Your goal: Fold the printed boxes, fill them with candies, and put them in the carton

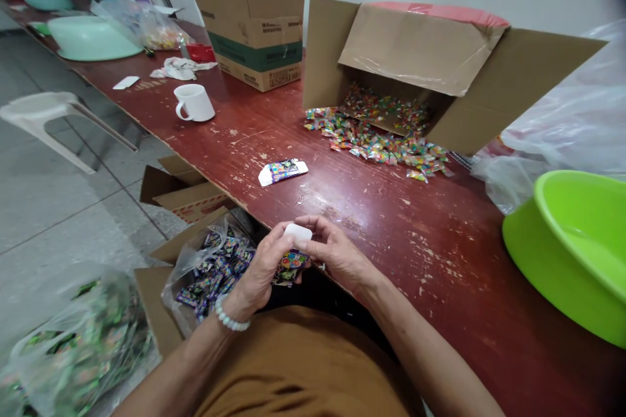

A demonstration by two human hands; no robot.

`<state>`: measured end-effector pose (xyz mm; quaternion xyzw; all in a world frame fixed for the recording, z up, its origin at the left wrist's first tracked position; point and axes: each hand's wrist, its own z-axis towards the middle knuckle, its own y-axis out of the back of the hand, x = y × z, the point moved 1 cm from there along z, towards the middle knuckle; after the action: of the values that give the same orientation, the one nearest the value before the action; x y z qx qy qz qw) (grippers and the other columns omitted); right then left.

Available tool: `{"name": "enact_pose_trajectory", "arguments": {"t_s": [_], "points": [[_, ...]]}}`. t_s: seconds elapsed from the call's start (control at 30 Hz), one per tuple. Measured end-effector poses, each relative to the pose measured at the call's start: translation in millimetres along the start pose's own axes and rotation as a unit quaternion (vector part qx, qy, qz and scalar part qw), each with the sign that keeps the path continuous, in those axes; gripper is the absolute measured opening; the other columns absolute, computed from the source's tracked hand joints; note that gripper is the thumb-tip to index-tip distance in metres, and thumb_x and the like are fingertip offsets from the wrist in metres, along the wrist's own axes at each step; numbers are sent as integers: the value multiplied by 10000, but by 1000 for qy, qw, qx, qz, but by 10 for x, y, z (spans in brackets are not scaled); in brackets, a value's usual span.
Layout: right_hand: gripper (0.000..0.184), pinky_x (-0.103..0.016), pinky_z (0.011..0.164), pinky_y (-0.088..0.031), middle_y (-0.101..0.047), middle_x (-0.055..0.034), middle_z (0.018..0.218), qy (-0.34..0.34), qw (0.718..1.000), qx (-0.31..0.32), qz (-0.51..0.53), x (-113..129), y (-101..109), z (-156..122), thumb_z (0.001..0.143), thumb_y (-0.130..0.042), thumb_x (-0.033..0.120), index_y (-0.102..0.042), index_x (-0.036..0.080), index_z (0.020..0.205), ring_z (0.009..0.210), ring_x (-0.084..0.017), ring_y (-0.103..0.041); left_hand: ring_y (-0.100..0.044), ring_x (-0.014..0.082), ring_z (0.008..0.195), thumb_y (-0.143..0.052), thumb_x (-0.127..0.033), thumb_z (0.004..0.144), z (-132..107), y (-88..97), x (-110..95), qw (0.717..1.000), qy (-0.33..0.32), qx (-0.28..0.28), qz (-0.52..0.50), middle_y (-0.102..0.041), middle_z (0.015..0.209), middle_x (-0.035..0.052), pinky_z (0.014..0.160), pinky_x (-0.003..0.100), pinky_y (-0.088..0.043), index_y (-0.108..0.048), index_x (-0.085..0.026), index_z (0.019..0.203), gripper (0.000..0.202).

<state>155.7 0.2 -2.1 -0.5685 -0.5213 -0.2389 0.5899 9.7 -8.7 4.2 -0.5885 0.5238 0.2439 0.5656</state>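
Both my hands hold one small colourful printed carton [292, 259] with a white flap, at the near edge of the red-brown table [342, 208]. My left hand [261, 273], with a white bead bracelet at the wrist, wraps the carton from the left. My right hand [337, 254] pinches the white flap from the right. A second flat carton [282, 171] lies on the table beyond my hands. Farther back, a tipped cardboard box [489, 98] spills several small bright candy packets [376, 140] onto the table.
A lime green basin [572, 254] and clear plastic bag [562, 124] sit at right. A white mug [194, 103], upright cardboard box [254, 19] and mint basin [88, 38] stand at the back left. A floor box [215, 267] holds filled cartons; a white stool [44, 114] stands left.
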Motion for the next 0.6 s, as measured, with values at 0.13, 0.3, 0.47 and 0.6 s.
{"name": "enact_pose_trajectory", "arguments": {"t_s": [0.13,0.3,0.47,0.6], "points": [[214,-259,482,-500,-690,-15,834,116,988,-38,-99,-11,-9,6,832,-726,421,-665,217,847,539,-121,-573,-649,169,547,-619,-459,907,15,-24,15,997,47,7,-57,-680,769,15,425,247,-532,-549,-206,1232,417],[165,-341,801,-521,-749,-61,834,334,863,-50,-376,59,32,-68,921,-618,306,-742,220,856,821,-196,-672,-645,208,437,-314,-548,1010,37,-22,-34,980,135,47,-137,-671,661,40,389,306,-532,-517,-190,1307,507],[108,-242,565,-512,-733,-37,827,185,941,-59,-277,33,41,-44,857,-684,292,-719,195,826,612,-125,-620,-623,182,403,-276,-538,1023,33,-77,-53,980,132,20,-145,-669,636,47,380,274,-518,-569,-145,1343,585],[202,-212,414,-481,-745,-44,929,70,994,-37,-80,-2,5,26,796,-750,337,-640,171,758,468,-73,-548,-616,170,413,-280,-582,1009,40,-94,-40,980,130,32,-149,-702,670,80,389,260,-512,-565,-132,1395,658]]}}
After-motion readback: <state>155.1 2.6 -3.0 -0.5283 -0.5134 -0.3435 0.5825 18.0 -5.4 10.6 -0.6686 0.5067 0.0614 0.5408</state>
